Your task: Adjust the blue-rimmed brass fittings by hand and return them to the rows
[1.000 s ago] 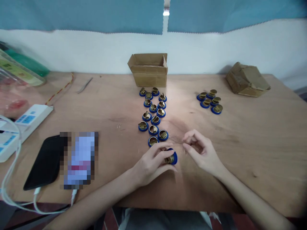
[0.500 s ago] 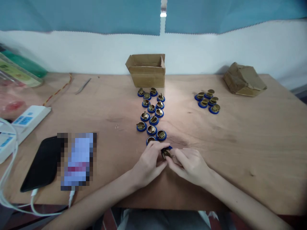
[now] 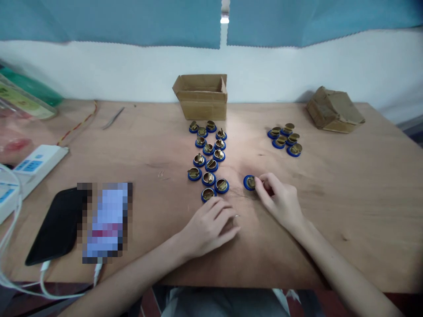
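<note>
At the middle right of the table, my right hand (image 3: 279, 198) is closed, pinching the right edge of a round blue badge (image 3: 250, 181) with a brass clip on its back. My left hand (image 3: 211, 226) rests near the front, fingers bent, thumb and forefinger apart. A thin curved wire (image 3: 235, 216) shows at its fingertips; whether it is touched or held I cannot make out. Just beyond these fingers lies another blue badge (image 3: 208, 194), its near edge partly covered. Several similar badges (image 3: 209, 178) with brass backs form a column leading back.
An open cardboard box (image 3: 203, 105) stands behind the column. Farther right are several more badges (image 3: 280, 141) and a crumpled carton (image 3: 333, 110). To the left lie a black phone (image 3: 57, 224), a blurred phone (image 3: 107, 220), tweezers (image 3: 114, 118) and a power strip (image 3: 41, 163).
My hands were together over one badge and have separated. My right hand has moved it forward and right, down to the table. My left hand has stayed near the front with its fingers loosened.
</note>
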{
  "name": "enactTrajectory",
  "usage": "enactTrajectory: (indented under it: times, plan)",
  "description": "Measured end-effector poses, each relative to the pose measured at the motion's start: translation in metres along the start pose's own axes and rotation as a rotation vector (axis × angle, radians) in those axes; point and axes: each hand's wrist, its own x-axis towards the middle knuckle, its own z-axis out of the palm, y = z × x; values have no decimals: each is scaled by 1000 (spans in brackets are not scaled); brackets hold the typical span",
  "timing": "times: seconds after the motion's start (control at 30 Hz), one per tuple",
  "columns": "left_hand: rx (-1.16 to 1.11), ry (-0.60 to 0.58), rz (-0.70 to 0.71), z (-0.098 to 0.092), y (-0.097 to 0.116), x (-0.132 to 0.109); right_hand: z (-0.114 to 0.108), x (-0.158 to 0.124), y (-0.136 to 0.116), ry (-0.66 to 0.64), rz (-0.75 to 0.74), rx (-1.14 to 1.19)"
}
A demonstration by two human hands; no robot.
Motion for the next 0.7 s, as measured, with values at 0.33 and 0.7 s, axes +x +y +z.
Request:
enactTrajectory:
  times: [0.33,0.7]
  plan:
    - [50,-123,30,8,-2,-3,4,16,18,34,166,64]
    - [41,-144,55,4,-3,2,-21,44,143,251,333,-258]
